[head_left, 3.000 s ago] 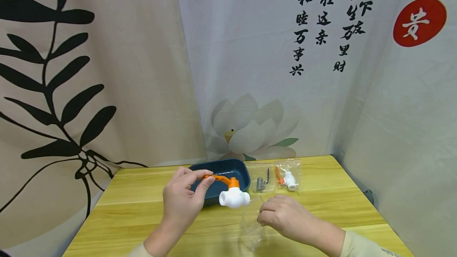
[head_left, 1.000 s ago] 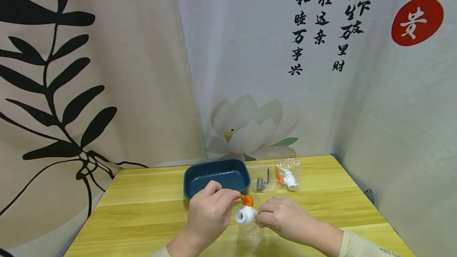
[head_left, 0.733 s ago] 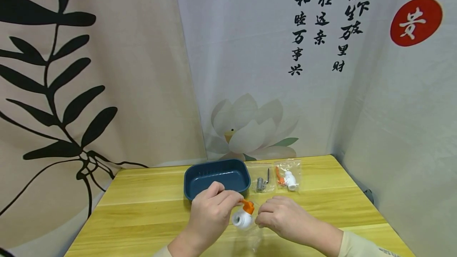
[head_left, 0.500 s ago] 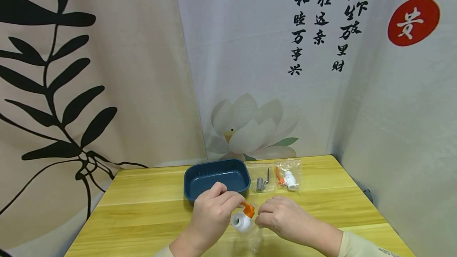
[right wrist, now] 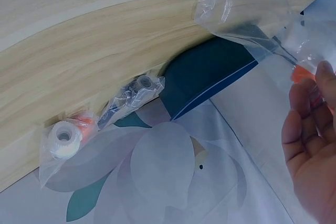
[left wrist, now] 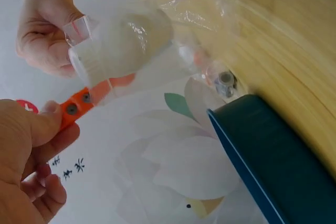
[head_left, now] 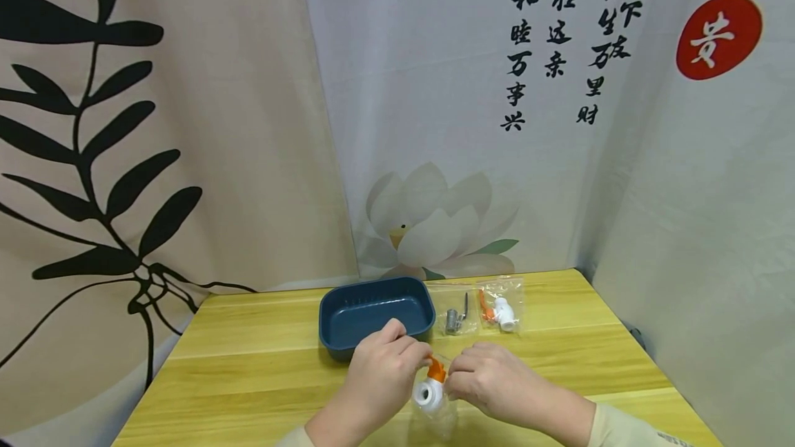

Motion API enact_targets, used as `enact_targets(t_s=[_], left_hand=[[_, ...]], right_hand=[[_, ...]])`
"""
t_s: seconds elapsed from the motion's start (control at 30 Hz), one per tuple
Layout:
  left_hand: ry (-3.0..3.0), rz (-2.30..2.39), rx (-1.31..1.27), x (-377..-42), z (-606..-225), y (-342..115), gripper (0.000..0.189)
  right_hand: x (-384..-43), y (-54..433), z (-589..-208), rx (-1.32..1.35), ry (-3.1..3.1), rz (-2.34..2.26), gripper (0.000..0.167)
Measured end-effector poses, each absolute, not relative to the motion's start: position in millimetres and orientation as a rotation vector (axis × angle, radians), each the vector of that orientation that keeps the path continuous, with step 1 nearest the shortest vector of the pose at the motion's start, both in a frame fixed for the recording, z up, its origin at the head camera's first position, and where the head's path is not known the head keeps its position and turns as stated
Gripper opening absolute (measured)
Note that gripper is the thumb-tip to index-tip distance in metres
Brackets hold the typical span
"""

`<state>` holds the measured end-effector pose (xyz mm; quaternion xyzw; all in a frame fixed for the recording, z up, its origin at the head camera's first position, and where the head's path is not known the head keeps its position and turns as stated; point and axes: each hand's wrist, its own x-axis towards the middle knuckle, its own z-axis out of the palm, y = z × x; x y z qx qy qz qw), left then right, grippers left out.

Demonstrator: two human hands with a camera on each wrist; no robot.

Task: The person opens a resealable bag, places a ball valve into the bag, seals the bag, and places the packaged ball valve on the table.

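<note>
My left hand (head_left: 388, 368) pinches the orange lever of a white plastic ball valve (head_left: 428, 395) between thumb and fingertips. In the left wrist view, the lever (left wrist: 73, 109) sticks out of a clear plastic bag (left wrist: 184, 11), and the white body is inside it. My right hand (head_left: 487, 378) pinches the bag's mouth edge, close beside the valve. The right wrist view has the bag (right wrist: 241, 9) hanging from the right hand (right wrist: 315, 150), most of the valve cut off there.
Behind the left hand stands a dark blue tray (head_left: 379, 288). To its right lie a clear bag with grey metal parts (head_left: 453, 321) and another bagged white-and-orange valve (head_left: 504, 314). Everything rests on a wooden table (head_left: 248, 364) against a printed cloth backdrop (head_left: 435, 88).
My left hand has moved right and down, carrying the valve from above the bag into it. My right hand has stayed nearly still, holding the bag.
</note>
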<state>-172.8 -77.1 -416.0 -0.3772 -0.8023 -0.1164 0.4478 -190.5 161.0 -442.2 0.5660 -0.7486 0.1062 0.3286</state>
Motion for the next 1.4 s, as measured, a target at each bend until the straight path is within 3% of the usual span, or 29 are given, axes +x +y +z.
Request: enact_targets(t_s=[0.63,0.9,1.13,1.4], left_hand=[[-2.063,-0.150,-0.979,-173.6,-418.8,-62.2,0.018],[-2.120,-0.092,-0.995,-176.7,-418.7,-61.4,0.031],[-2.239,-0.050,-1.005,-178.2,-414.9,-60.2,0.025],[-2.383,0.027,-0.996,-178.4,-409.9,-57.2,0.038]], right_hand=[[-188.8,156.0,-436.4,1.482,-1.937,0.310,0.011],[-189.3,152.9,-431.2,1.487,-1.888,0.317,0.010],[-188.4,149.0,-425.9,1.499,-1.886,0.360,0.010],[-187.9,145.7,-422.1,1.521,-1.858,0.422,0.006]])
